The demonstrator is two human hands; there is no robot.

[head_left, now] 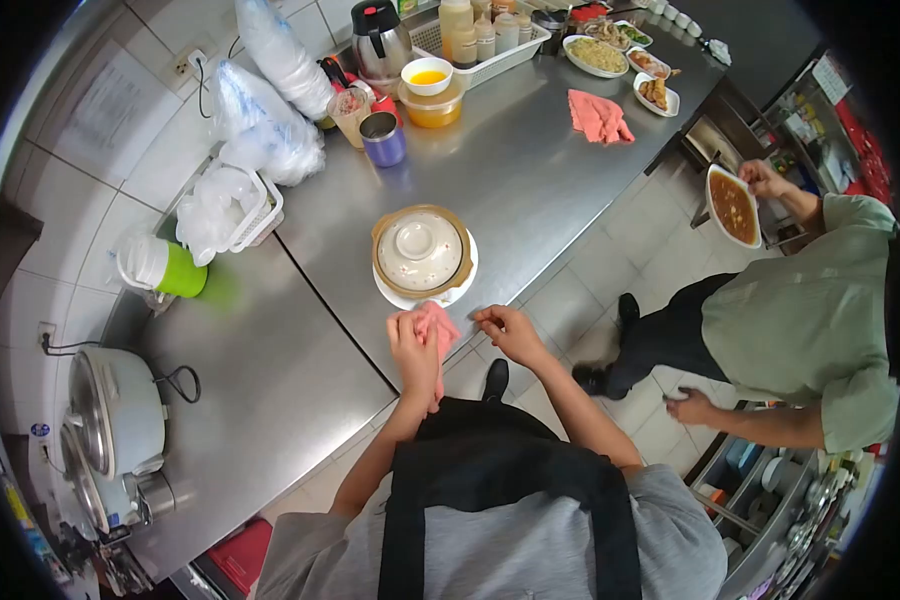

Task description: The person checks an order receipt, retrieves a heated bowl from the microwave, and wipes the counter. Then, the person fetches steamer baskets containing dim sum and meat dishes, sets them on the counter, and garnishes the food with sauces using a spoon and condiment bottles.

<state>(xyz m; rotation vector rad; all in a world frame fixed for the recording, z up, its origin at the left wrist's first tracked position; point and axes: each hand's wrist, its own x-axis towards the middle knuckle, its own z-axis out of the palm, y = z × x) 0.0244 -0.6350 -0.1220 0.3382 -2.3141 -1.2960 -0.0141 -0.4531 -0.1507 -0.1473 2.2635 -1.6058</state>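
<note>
A lidded clay pot (420,252) with a pale, speckled lid and a brown rim stands on a white plate (467,285) on the steel counter. At the plate's near edge my left hand (413,350) is closed on a pink cloth (440,335), which hangs down toward my apron. My right hand (511,335) hovers by the counter's front edge, just right of the plate and apart from it. Its fingers are loosely curled and I see nothing in them.
To the right, a co-worker holds a bowl of brown soup (733,206). Along the back stand a purple cup (383,140), a metal jug (382,45) and a basket of bottles (515,65). Another pink cloth (600,117) lies near food dishes. A rice cooker (130,410) is at left.
</note>
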